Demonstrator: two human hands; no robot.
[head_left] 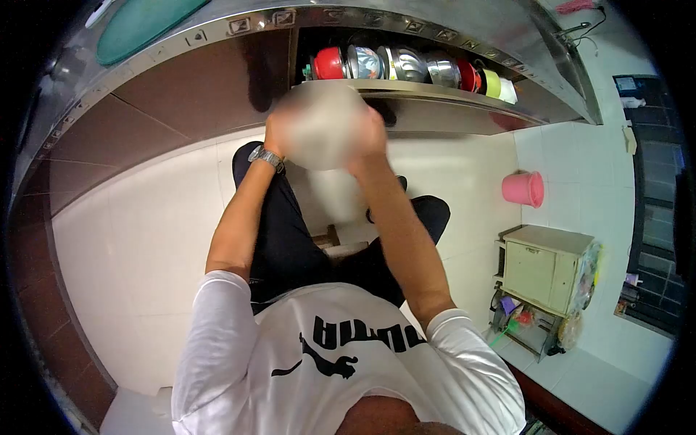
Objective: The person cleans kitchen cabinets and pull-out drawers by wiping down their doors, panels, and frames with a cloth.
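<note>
Between my hands is a round, pale grey thing, smeared by blur, so I cannot tell whether it is a bowl, a plate or a lid. My left hand, with a metal watch on its wrist, grips the left side of it. On the opposite side my right hand holds its edge. Both sets of fingers are partly blurred. Just beyond the round thing, an open drawer under the counter contains a row of bowls, among them a red bowl and a steel bowl.
A steel counter runs above the drawer, with a green oval board on it. On the right stand a pink bucket and a small cream cabinet. My knees are under my forearms, close to the dark cabinet front.
</note>
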